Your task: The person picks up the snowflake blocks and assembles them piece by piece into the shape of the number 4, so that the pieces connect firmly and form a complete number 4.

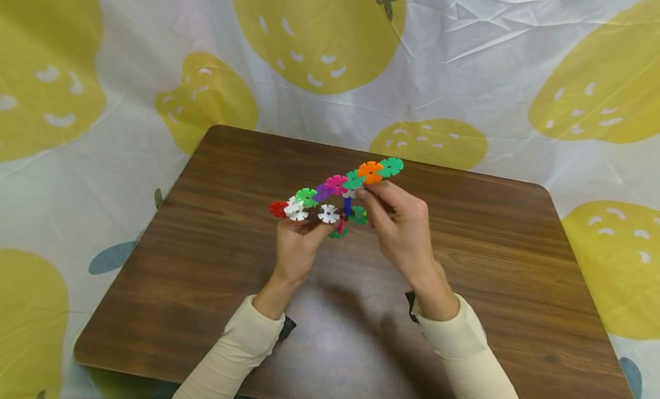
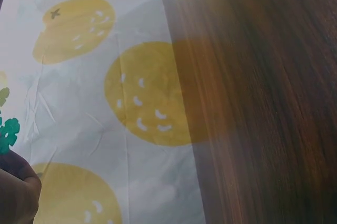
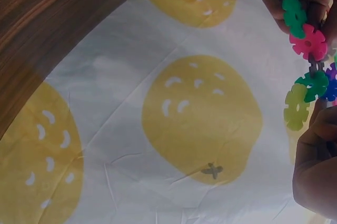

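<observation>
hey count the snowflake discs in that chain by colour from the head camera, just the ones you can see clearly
White discs: 3
Green discs: 5
Orange disc: 1
Pink disc: 1
Purple disc: 1
Red disc: 1
Total: 12 clearly seen; others hide behind the fingers.

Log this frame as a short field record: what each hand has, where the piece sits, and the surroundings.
held item: chain of interlocking plastic snowflake discs, many colours, lifted above the table
left hand: pinches the end with the white disc
right hand: pinches near the orange disc
surface: brown wood-grain table
backdrop: white cloth with yellow fruit print around the table
clothing: cream sleeves
wrist views: mostly cloth and table edge; discs at frame edge
</observation>
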{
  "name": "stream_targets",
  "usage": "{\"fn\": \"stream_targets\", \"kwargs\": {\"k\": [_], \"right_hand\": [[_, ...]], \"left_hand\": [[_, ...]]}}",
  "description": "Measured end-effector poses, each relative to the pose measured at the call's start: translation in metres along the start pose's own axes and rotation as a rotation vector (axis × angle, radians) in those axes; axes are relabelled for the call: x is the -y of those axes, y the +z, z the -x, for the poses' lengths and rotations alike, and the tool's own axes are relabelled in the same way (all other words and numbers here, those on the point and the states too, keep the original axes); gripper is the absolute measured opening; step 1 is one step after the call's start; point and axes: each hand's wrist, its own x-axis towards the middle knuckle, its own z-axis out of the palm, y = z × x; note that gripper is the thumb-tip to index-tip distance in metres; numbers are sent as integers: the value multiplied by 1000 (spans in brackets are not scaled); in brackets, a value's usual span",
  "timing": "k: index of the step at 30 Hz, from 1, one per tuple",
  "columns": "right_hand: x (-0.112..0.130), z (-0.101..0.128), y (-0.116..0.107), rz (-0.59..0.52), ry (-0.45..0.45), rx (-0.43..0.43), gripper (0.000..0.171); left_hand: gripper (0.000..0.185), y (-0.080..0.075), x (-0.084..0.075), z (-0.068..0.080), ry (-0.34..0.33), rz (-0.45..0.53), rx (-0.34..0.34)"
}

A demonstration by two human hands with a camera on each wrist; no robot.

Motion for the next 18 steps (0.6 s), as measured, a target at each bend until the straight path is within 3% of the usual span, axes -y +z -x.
{"fn": "stream_targets", "kwargs": {"k": [13,18], "right_hand": [[2,-2,1,150,-85,8,8],[14,-6,-5,86,-26,20,6]], "left_hand": [[36,5,-1,-2,20,50,-41],[32,8,-5,-4,34,72,-25]]}}
